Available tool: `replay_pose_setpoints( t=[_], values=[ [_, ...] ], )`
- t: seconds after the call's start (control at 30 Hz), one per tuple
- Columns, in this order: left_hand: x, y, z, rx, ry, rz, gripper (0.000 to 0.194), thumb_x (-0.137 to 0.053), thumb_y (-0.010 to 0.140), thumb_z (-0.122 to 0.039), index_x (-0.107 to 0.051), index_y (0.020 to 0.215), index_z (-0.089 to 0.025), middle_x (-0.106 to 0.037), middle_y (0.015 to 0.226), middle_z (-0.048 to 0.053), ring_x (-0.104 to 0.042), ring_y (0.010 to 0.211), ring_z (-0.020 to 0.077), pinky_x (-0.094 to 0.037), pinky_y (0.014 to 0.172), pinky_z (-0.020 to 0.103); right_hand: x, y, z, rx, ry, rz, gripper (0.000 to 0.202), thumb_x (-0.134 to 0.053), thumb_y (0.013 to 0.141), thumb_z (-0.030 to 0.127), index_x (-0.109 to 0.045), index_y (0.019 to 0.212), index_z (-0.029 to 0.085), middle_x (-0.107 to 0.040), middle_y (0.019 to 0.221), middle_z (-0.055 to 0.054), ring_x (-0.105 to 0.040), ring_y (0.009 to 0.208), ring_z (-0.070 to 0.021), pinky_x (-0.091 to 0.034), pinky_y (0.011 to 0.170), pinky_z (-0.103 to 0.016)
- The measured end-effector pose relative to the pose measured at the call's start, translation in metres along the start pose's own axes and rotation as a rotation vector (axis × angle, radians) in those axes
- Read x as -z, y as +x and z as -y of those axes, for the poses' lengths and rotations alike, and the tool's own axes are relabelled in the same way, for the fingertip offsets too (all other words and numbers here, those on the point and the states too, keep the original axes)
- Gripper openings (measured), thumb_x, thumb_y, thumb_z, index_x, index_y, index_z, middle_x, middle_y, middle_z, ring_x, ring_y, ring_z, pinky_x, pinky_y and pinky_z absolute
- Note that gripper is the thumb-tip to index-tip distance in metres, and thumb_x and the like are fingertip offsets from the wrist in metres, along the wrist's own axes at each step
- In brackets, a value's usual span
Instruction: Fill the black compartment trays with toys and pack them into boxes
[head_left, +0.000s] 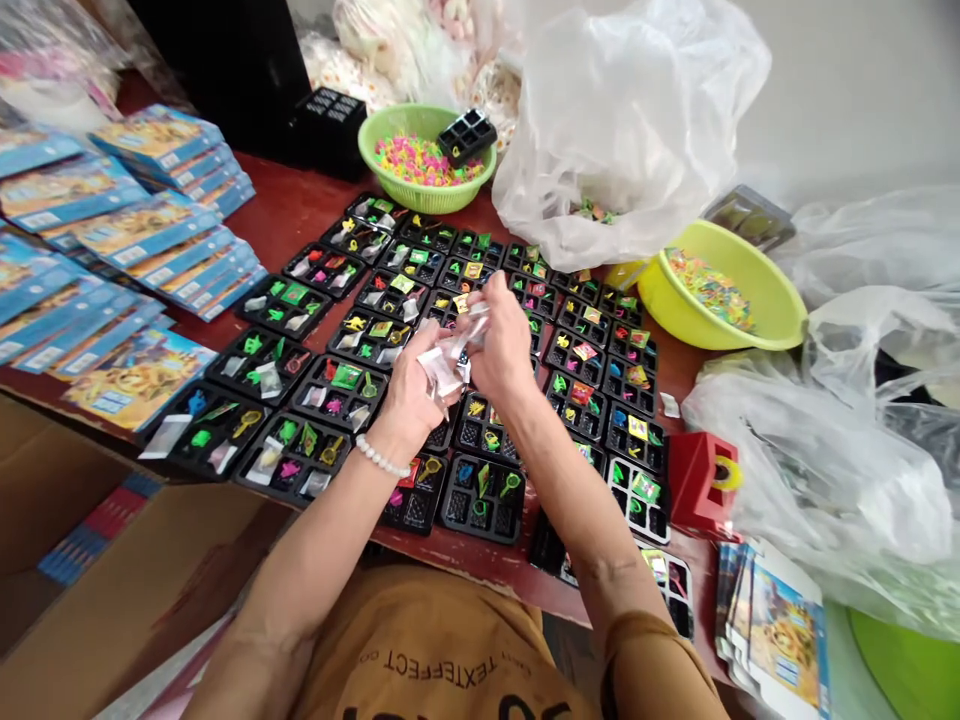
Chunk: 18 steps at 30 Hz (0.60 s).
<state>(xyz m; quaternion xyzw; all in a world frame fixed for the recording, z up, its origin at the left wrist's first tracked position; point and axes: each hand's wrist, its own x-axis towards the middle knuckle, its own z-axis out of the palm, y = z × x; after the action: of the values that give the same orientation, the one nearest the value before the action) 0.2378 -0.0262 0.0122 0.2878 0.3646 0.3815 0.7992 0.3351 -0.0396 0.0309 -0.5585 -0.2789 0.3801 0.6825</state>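
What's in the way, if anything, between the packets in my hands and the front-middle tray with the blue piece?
Nothing visible stands up between the clear packets and the front-middle tray; only another black tray lies flat along the way.

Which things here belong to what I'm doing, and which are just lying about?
Belong, it seems:
- left hand and right hand, holding clear packets
- black trays

Probably lying about:
- red tape dispenser
- open carton
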Motion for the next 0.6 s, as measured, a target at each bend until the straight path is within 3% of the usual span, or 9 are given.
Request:
replay_pose_setpoints(
  t=[0.1, 0.2, 0.3, 0.4, 0.5, 0.6],
  values=[
    [0.0, -0.002, -0.01, 0.237, -0.256, 0.074, 0.033, -0.064, 0.096, -0.041, -0.058, 0.07, -0.021, -0.051, 0.047, -0.006, -0.035, 0.029, 0.0074, -0.023, 0.03, 0.019, 0.019, 0.03, 0.003, -0.098, 0.169, -0.028, 0.042, -0.059, 0.099, 0.06, -0.047, 0.082, 0.025, -0.052, 0.069, 0.007, -0.044, 0.048, -0.0059, -0.04, 0.045, -0.018],
    [0.01, -0.005, -0.022, 0.306, -0.329, 0.108, 0.037, -0.06, 0.098, -0.039, -0.055, 0.067, -0.021, -0.047, 0.045, -0.007, -0.032, 0.028, 0.0065, -0.021, 0.03, 0.018, 0.037, 0.046, 0.005, -0.228, 0.258, -0.023, 0.051, -0.073, 0.092, 0.059, -0.04, 0.076, 0.024, -0.046, 0.059, 0.011, -0.033, 0.039, -0.0024, -0.029, 0.038, -0.015],
    [0.026, -0.012, -0.035, 0.267, -0.327, 0.059, 0.037, -0.055, 0.1, -0.038, -0.059, 0.067, -0.02, -0.047, 0.045, -0.005, -0.032, 0.028, 0.0069, -0.02, 0.03, 0.019, 0.046, 0.053, 0.003, -0.357, 0.279, -0.02, 0.054, -0.078, 0.09, 0.056, -0.038, 0.075, 0.024, -0.044, 0.055, 0.013, -0.034, 0.036, -0.0016, -0.022, 0.034, -0.013],
    [0.051, -0.027, -0.051, 0.156, -0.281, 0.01, 0.032, -0.059, 0.097, -0.035, -0.064, 0.07, -0.02, -0.045, 0.047, -0.005, -0.032, 0.029, 0.0069, -0.02, 0.029, 0.018, 0.049, 0.059, -0.004, -0.444, 0.215, -0.022, 0.04, -0.073, 0.097, 0.039, -0.043, 0.077, 0.022, -0.051, 0.056, 0.01, -0.045, 0.04, -0.0028, -0.024, 0.033, -0.011],
    [0.082, -0.047, -0.065, 0.052, -0.223, -0.061, 0.023, -0.066, 0.092, -0.033, -0.067, 0.072, -0.021, -0.044, 0.048, -0.005, -0.035, 0.03, 0.0076, -0.024, 0.029, 0.018, 0.046, 0.068, -0.012, -0.423, 0.139, 0.004, 0.028, -0.074, 0.093, 0.022, -0.049, 0.079, 0.021, -0.058, 0.06, 0.007, -0.055, 0.047, -0.005, -0.025, 0.033, -0.011],
    [0.111, -0.066, -0.074, 0.022, -0.178, -0.158, 0.012, -0.072, 0.084, -0.03, -0.07, 0.076, -0.021, -0.047, 0.049, -0.005, -0.039, 0.031, 0.0081, -0.03, 0.028, 0.017, 0.04, 0.083, -0.022, -0.36, 0.102, 0.031, 0.028, -0.083, 0.08, 0.018, -0.055, 0.081, 0.019, -0.06, 0.062, 0.007, -0.055, 0.047, -0.0054, -0.025, 0.033, -0.012]
  ],
)
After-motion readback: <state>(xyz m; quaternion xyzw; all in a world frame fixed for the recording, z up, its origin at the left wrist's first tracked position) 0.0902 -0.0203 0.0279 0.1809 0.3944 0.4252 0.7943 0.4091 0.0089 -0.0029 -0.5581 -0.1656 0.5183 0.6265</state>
